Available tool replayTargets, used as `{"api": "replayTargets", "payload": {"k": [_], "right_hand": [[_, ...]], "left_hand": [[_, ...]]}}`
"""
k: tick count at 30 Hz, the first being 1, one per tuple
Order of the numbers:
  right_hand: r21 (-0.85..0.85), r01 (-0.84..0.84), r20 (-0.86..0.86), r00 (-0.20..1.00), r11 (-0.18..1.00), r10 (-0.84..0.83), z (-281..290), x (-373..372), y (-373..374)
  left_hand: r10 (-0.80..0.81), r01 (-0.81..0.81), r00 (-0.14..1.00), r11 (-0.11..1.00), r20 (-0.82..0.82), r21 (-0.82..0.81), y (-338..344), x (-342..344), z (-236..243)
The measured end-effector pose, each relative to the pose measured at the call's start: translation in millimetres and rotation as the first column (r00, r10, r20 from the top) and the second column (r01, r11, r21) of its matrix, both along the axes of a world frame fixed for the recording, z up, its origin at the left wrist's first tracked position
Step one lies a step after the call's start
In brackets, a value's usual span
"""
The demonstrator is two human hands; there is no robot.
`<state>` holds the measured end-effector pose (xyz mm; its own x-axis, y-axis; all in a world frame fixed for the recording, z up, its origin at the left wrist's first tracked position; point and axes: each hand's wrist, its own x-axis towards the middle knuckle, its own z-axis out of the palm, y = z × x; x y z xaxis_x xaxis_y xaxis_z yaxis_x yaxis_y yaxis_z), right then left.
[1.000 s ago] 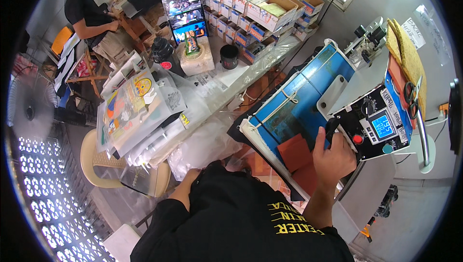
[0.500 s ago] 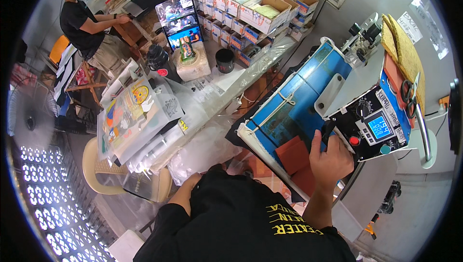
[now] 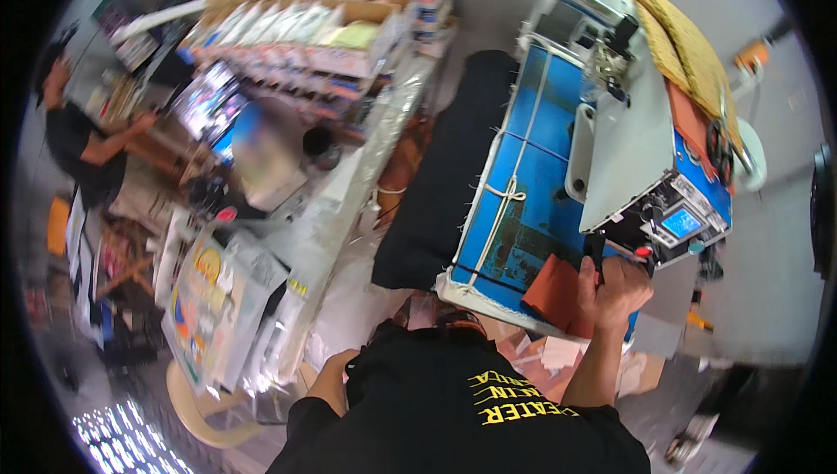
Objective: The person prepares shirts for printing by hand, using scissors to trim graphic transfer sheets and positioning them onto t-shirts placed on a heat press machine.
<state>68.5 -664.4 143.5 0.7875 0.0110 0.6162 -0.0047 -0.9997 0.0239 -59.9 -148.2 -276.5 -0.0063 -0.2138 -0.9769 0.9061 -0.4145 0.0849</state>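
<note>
My right hand point(image 3: 617, 289) is closed around the black handle point(image 3: 595, 249) at the front of a heat press point(image 3: 621, 156). Beside the hand are the press's small lit screen point(image 3: 681, 222) and red button point(image 3: 643, 252). Left of the press head lies a blue board point(image 3: 545, 108) tied with white string. A reddish-brown sheet point(image 3: 553, 289) rests on the board's near end, close to my right hand. Dark cloth point(image 3: 445, 173) runs along the board's left side. Low by my body is my left hand point(image 3: 341, 368), its fingers hidden from sight.
A plastic-covered table point(image 3: 336, 238) at left carries printed transparent sheets point(image 3: 209, 300), a dark cup point(image 3: 322, 147) and a lit screen point(image 3: 209, 103). Rows of open cartons point(image 3: 336, 60) stand behind. Scissors point(image 3: 719, 151) hang by a yellow pad point(image 3: 684, 47). Another person point(image 3: 78, 138) works at far left.
The view has turned, so the table and cartons appear farther left. More of the dark cloth beside the blue board shows. My right hand remains on the press handle.
</note>
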Motion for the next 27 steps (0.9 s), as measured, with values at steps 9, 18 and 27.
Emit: {"api": "replayTargets", "payload": {"k": [9,18,27], "right_hand": [[0.084,0.194,0.069,0.977,0.977,-0.2,27.2,-69.3,-134.3],[0.216,0.706,-0.088,0.703,0.675,-0.706,3.2,-119.1,-213.3],[0.211,0.721,0.401,0.552,0.66,-0.731,-45.8,-113.0,-276.1]], "left_hand": [[0.019,0.089,0.84,0.981,0.542,-0.172,-74.2,186.8,84.6],[0.282,-0.155,0.363,0.958,0.888,-0.241,-131.1,289.3,161.1],[0.056,0.369,-0.574,0.908,0.817,0.197,-379.3,453.7,311.2]]}}
